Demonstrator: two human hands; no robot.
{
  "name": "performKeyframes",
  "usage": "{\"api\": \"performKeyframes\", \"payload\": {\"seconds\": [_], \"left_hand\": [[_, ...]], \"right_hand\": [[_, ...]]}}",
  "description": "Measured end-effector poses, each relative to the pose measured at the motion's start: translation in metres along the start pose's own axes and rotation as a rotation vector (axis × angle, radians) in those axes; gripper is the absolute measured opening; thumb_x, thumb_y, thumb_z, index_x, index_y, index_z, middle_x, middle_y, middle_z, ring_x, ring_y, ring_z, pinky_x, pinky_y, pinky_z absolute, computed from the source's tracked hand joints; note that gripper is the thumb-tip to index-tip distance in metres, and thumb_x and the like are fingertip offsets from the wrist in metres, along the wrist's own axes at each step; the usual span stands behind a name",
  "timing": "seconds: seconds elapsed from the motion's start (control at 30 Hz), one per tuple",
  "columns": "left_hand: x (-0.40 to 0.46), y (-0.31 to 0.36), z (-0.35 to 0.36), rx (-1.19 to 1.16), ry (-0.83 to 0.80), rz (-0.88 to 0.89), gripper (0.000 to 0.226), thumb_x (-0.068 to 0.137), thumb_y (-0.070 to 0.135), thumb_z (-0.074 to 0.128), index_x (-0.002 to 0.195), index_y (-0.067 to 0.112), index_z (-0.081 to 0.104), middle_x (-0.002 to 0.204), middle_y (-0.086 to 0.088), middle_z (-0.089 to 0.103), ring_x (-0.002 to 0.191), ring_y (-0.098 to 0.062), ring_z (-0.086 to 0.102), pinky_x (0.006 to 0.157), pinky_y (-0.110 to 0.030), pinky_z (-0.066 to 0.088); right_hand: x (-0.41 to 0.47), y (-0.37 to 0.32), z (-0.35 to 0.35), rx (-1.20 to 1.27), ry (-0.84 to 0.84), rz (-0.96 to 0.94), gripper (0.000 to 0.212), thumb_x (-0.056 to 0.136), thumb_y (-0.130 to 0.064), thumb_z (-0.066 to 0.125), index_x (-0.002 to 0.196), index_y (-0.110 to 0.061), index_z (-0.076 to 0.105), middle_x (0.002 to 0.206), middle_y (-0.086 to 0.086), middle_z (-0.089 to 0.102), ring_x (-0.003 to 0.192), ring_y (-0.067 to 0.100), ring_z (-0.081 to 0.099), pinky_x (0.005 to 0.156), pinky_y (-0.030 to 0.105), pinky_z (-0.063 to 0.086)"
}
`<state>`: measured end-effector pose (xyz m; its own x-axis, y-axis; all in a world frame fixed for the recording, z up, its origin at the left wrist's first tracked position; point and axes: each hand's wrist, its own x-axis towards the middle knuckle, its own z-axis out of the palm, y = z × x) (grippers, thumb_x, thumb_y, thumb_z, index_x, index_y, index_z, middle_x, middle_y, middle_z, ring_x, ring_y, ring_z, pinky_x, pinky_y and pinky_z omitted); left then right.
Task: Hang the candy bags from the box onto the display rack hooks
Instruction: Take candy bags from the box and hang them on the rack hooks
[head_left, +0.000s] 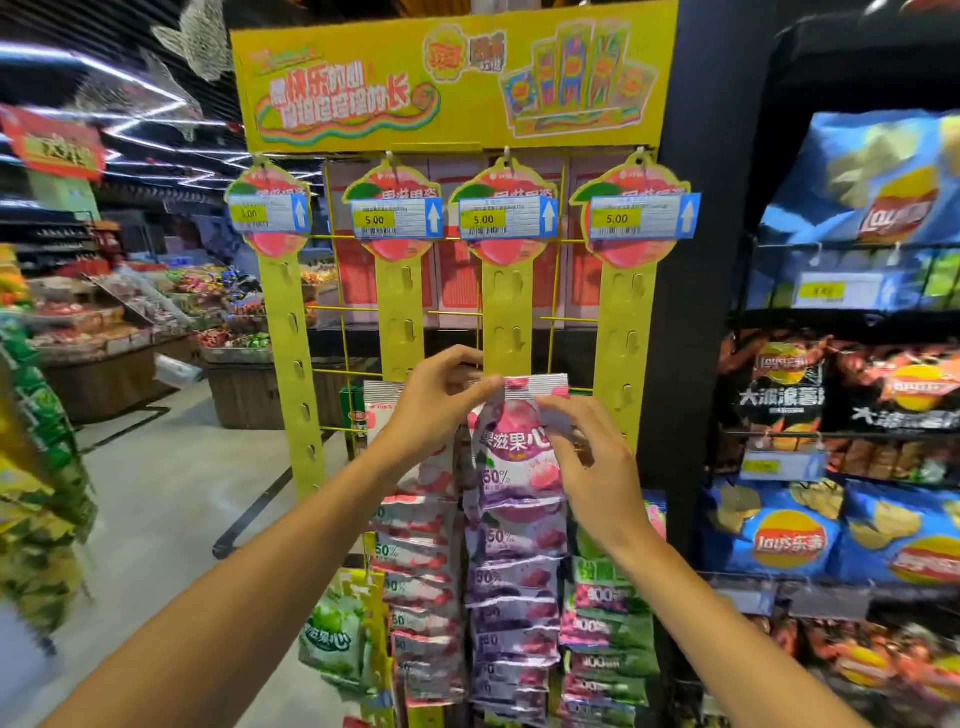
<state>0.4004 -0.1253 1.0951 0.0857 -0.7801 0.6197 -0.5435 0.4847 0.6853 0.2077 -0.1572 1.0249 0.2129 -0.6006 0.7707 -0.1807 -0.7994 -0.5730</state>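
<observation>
A purple candy bag (514, 457) hangs at the third yellow hook strip (506, 312) of the display rack (452, 78). My left hand (441, 410) pinches the bag's silver top edge from the left. My right hand (592, 457) holds the bag's right upper side with curled fingers. Below it several purple bags (511, 618) overlap down the same strip. Red-and-white bags (426, 571) fill the second strip and green ones (608, 639) the fourth. The upper hooks on all strips are bare. The box is out of view.
Shelves of blue and dark chip bags (841, 519) stand close on the right. A green bag (332, 634) hangs low on the first strip. An open aisle floor (166, 493) and produce bins (104, 332) lie to the left.
</observation>
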Motion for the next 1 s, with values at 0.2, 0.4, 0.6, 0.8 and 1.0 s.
{"api": "performKeyframes", "payload": {"seconds": [0.2, 0.4, 0.6, 0.8, 1.0], "left_hand": [[0.003, -0.001, -0.005, -0.012, -0.053, -0.031, 0.011, 0.092, 0.032, 0.069, 0.100, 0.028, 0.062, 0.091, 0.007, 0.069, 0.090, -0.009, 0.067, 0.083, -0.023, 0.050], [0.006, -0.002, -0.007, -0.022, -0.074, -0.042, 0.022, 0.094, 0.032, 0.067, 0.105, 0.014, 0.061, 0.093, -0.012, 0.072, 0.094, -0.021, 0.070, 0.081, -0.035, 0.055], [0.007, -0.008, -0.007, -0.031, -0.082, -0.017, 0.020, 0.090, 0.014, 0.072, 0.105, 0.020, 0.059, 0.088, -0.002, 0.064, 0.083, -0.010, 0.063, 0.082, -0.026, 0.054], [0.007, -0.009, -0.013, -0.022, -0.134, -0.030, 0.029, 0.093, 0.011, 0.069, 0.120, 0.012, 0.059, 0.100, 0.002, 0.065, 0.096, -0.008, 0.064, 0.087, -0.026, 0.052], [0.005, -0.008, -0.015, 0.005, -0.155, -0.051, 0.040, 0.090, 0.009, 0.072, 0.128, 0.009, 0.057, 0.109, -0.005, 0.067, 0.105, -0.016, 0.066, 0.100, -0.036, 0.054]], "right_hand": [[0.000, -0.005, 0.000, -0.074, 0.043, -0.074, 0.043, 0.096, 0.004, 0.059, 0.132, -0.019, 0.062, 0.127, -0.009, 0.055, 0.120, -0.008, 0.052, 0.100, 0.006, 0.038], [0.013, -0.003, -0.002, -0.085, 0.035, -0.070, 0.038, 0.100, -0.008, 0.058, 0.135, -0.020, 0.059, 0.127, -0.012, 0.054, 0.124, -0.001, 0.050, 0.104, 0.010, 0.037], [0.012, 0.002, -0.001, -0.105, -0.040, -0.017, 0.037, 0.099, -0.018, 0.062, 0.136, -0.026, 0.058, 0.125, -0.014, 0.055, 0.122, -0.001, 0.051, 0.100, 0.007, 0.036], [0.010, 0.001, 0.007, -0.114, -0.009, -0.019, 0.039, 0.096, -0.017, 0.067, 0.134, -0.024, 0.060, 0.122, -0.012, 0.056, 0.119, 0.001, 0.053, 0.099, 0.013, 0.041], [0.000, 0.002, 0.010, -0.140, 0.017, -0.009, 0.040, 0.096, -0.017, 0.068, 0.134, -0.028, 0.059, 0.123, -0.013, 0.057, 0.118, -0.006, 0.052, 0.096, 0.004, 0.036]]}}
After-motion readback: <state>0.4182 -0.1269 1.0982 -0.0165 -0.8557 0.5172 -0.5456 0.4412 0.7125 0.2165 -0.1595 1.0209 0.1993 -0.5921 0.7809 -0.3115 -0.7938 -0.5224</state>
